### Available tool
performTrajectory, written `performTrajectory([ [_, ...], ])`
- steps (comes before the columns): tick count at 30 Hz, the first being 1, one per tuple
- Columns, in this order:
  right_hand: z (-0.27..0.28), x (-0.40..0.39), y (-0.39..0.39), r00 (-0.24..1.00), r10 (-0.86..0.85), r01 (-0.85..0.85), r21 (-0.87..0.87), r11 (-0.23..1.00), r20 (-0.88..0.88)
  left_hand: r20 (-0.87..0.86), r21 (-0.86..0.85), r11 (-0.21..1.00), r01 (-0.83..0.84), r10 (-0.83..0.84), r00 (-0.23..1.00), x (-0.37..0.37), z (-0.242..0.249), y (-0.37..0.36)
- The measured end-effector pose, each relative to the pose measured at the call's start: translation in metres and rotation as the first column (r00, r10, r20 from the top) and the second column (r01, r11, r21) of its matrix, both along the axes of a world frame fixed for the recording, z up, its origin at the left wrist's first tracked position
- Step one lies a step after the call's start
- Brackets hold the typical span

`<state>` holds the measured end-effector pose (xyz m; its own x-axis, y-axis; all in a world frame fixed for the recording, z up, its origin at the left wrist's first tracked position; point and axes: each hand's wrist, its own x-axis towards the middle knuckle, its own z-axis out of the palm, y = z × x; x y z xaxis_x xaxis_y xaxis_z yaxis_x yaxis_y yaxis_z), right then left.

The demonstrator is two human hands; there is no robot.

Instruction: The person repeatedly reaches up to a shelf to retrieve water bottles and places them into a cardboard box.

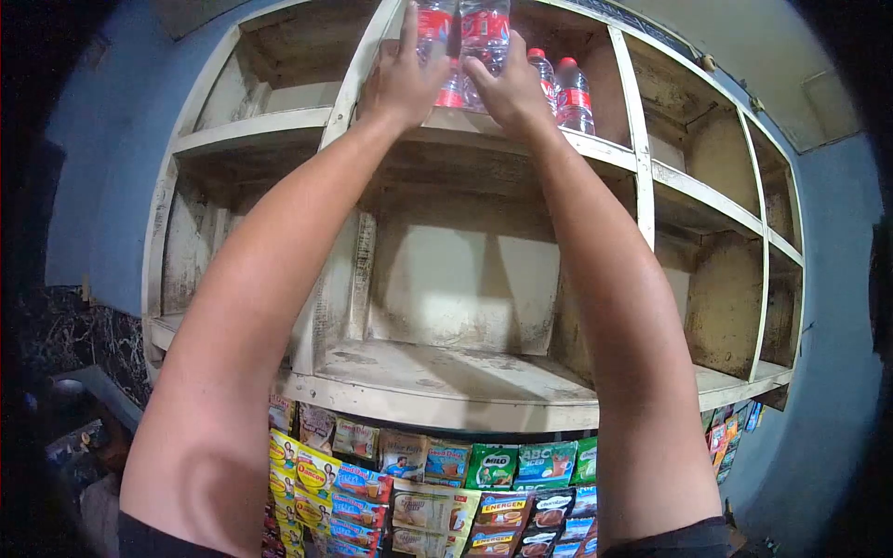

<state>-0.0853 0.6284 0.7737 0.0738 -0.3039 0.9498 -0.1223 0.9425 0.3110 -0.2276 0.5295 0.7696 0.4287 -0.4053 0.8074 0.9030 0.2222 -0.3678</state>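
Sachets (503, 507), too many to count surely, hang below the shelf unit (446, 402). Two hands are raised to the shelf unit's upper middle compartment: the left hand (402, 86), half open, curls round the left bottle (434, 25); the right hand (510, 86), fingers and thumb spread partway, grips the right bottle (485, 30). Both bottles appear not yet released. Beside them, inside that compartment, two standing bottles (574, 98) are free of the hands; more bottles (450, 96) show behind, partly hidden, their number unclear.
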Motion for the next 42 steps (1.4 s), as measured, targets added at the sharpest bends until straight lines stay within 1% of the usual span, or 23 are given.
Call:
performTrajectory([
  [2, -0.001, -0.002, 0.002, 0.998, 0.033, -0.032, 0.002, 0.999, -0.058, 0.209, -0.064, 0.997, -0.031, 0.044, 0.977, 0.019, -0.017, -0.01],
  [5, -0.01, 0.01, -0.001, 0.987, 0.156, -0.153, 0.069, 0.986, -0.036, 0.137, -0.065, 0.997, 0.036, -0.027, 0.99, 0.033, -0.017, -0.021],
  [8, -0.017, 0.023, -0.002, 0.97, 0.234, -0.24, 0.094, 0.966, 0.07, 0.2, -0.147, 0.989, 0.023, 0.007, 0.98, 0.055, -0.029, -0.037],
  [10, -0.021, 0.027, 0.0, 0.969, 0.238, -0.225, 0.173, 0.959, -0.058, 0.184, -0.186, 0.982, 0.038, -0.003, 0.983, 0.068, -0.036, -0.044],
  [13, -0.025, 0.036, -0.001, 0.954, 0.3, -0.296, 0.151, 0.943, -0.009, 0.234, -0.23, 0.973, -0.005, 0.061, 0.97, 0.091, -0.048, -0.055],
  [16, -0.034, 0.046, -0.009, 0.933, 0.353, -0.359, 0.107, 0.927, 0.068, 0.283, -0.231, 0.971, 0.058, 0.01, 0.959, 0.102, -0.061, -0.057],
  [18, -0.044, 0.055, -0.012, 0.952, 0.299, -0.304, 0.103, 0.947, 0.065, 0.085, -0.024, 1.0, -0.015, 0.017, 0.996, 0.107, -0.067, -0.054],
  [19, -0.038, 0.056, -0.01, 0.986, 0.142, -0.119, 0.233, 0.965, -0.085, 0.089, -0.033, 0.999, -0.018, 0.021, 0.996, 0.112, -0.073, -0.054],
  [20, -0.042, 0.06, -0.007, 0.986, 0.144, -0.123, 0.224, 0.967, -0.08, 0.114, -0.071, 0.997, 0.02, -0.011, 0.993, 0.116, -0.078, -0.056],
  [22, -0.067, 0.085, -0.032, 0.955, 0.283, -0.29, 0.081, 0.953, 0.086, 0.147, -0.115, 0.992, 0.057, -0.04, 0.988, 0.128, -0.091, -0.061],
  [23, -0.061, 0.076, -0.028, 0.975, 0.224, -0.218, 0.188, 0.958, -0.012, 0.148, -0.156, 0.983, 0.1, -0.076, 0.986, 0.133, -0.097, -0.065],
  [24, -0.067, 0.08, -0.031, 0.975, 0.222, -0.217, 0.184, 0.959, -0.007, 0.152, -0.195, 0.97, 0.143, -0.114, 0.982, 0.134, -0.101, -0.067],
  [26, -0.083, 0.087, -0.037, 0.922, 0.363, -0.379, 0.111, 0.919, 0.137, 0.156, -0.168, 0.978, 0.125, -0.099, 0.983, 0.136, -0.111, -0.07],
  [28, -0.095, 0.093, -0.043, 0.922, 0.349, -0.371, 0.124, 0.92, 0.165, 0.31, -0.248, 0.932, 0.263, -0.181, 0.933, 0.14, -0.125, -0.074],
  [29, -0.1, 0.097, -0.046, 0.925, 0.333, -0.36, 0.15, 0.921, 0.182, 0.316, -0.253, 0.929, 0.271, -0.186, 0.931, 0.141, -0.131, -0.076],
  [30, -0.106, 0.102, -0.05, 0.928, 0.325, -0.352, 0.14, 0.926, 0.183, 0.33, -0.294, 0.884, 0.363, -0.262, 0.907, 0.14, -0.138, -0.079],
  [32, -0.119, 0.109, -0.06, 0.867, 0.392, -0.418, 0.021, 0.908, 0.308, 0.354, -0.343, 0.82, 0.459, -0.34, 0.871, 0.139, -0.151, -0.083],
  [34, -0.136, 0.115, -0.069, 0.839, 0.454, -0.439, -0.12, 0.89, 0.301, 0.344, -0.388, 0.702, 0.597, -0.491, 0.8, 0.138, -0.167, -0.088],
  [35, -0.142, 0.114, -0.069, 0.872, 0.381, -0.371, -0.095, 0.924, 0.307, 0.231, -0.372, 0.75, 0.547, -0.496, 0.837, 0.139, -0.173, -0.09],
  [37, -0.159, 0.118, -0.079, 0.914, 0.288, -0.277, -0.079, 0.958, 0.286, 0.263, -0.397, 0.733, 0.552, -0.486, 0.834, 0.147, -0.191, -0.106],
  [38, -0.169, 0.119, -0.086, 0.91, 0.295, -0.28, -0.091, 0.956, 0.293, 0.283, -0.418, 0.722, 0.552, -0.473, 0.834, 0.15, -0.201, -0.115],
  [39, -0.179, 0.119, -0.093, 0.858, 0.405, -0.369, -0.169, 0.914, 0.316, 0.355, -0.426, 0.666, 0.612, -0.499, 0.791, 0.153, -0.212, -0.124],
  [42, -0.224, 0.146, -0.132, 0.853, 0.401, -0.322, -0.269, 0.908, 0.334, 0.417, -0.441, 0.632, 0.637, -0.485, 0.769, 0.16, -0.246, -0.156],
])
